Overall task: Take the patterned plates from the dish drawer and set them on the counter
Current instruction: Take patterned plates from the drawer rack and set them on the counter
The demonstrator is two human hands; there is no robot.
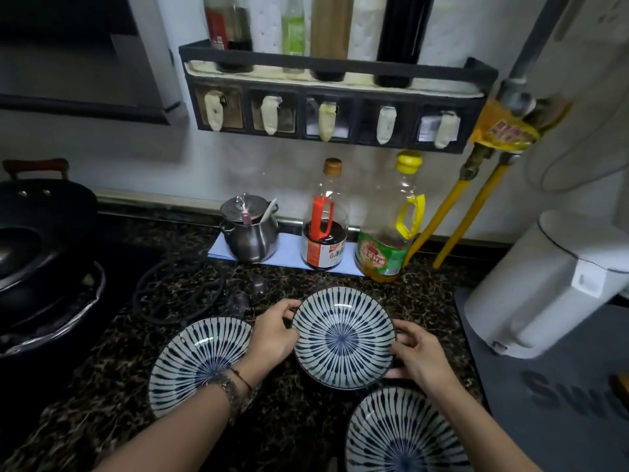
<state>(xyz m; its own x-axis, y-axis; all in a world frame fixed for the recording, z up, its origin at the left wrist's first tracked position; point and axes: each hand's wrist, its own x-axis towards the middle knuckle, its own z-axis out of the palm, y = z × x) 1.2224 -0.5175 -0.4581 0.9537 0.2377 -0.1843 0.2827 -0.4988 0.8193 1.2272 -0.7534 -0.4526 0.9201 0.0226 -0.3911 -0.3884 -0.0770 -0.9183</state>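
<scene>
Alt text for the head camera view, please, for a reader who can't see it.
Both hands, left hand and right hand, hold the middle patterned plate by its rim over a dark stone counter. Two matching plates, left plate and near plate, flank it; oil bottle and steel pot stand behind.

Glazed ceramic plates with a glossy blue-and-white finish; polished dark stone surface, mottled and smooth; shiny stainless-steel pot; clear plastic bottles with paper labels; matt black metal rack; smooth matt white plastic appliance on a grey cloth-like mat; metal wristband
</scene>
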